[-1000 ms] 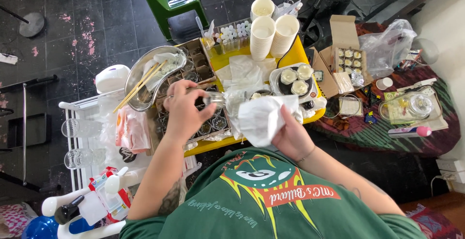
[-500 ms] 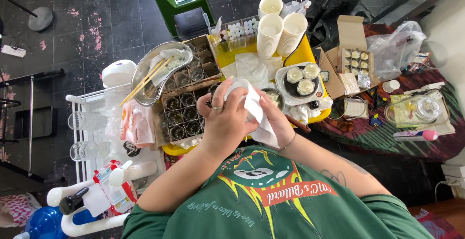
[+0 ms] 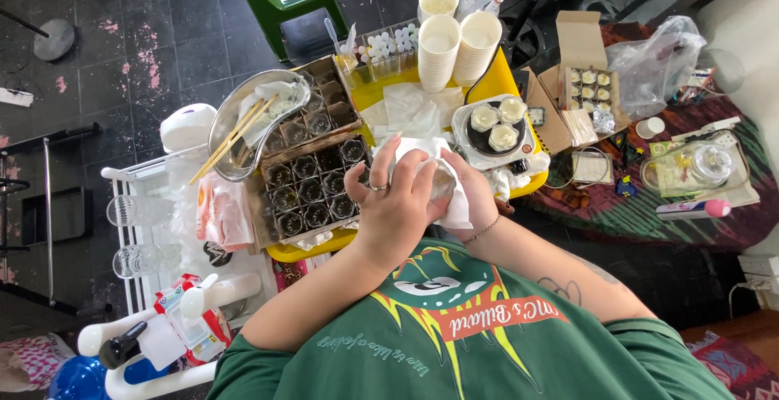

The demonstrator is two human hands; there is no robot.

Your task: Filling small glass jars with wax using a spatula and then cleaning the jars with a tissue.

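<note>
Wiping at frame centre: small clear glass jar (image 3: 442, 182), likely light, rigid, slippery and breakable, best gripped round its wall, cupped in white tissue (image 3: 462, 205) by right hand (image 3: 475, 197); left hand (image 3: 393, 201) curled closed over it.

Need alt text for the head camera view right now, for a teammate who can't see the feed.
Seen from above, a person's left hand and right hand are clasped around a small glass jar wrapped in a white cloth. They are held over a yellow table that carries a tray of empty glass jars, stacked paper cups and a metal bowl with chopsticks.
</note>
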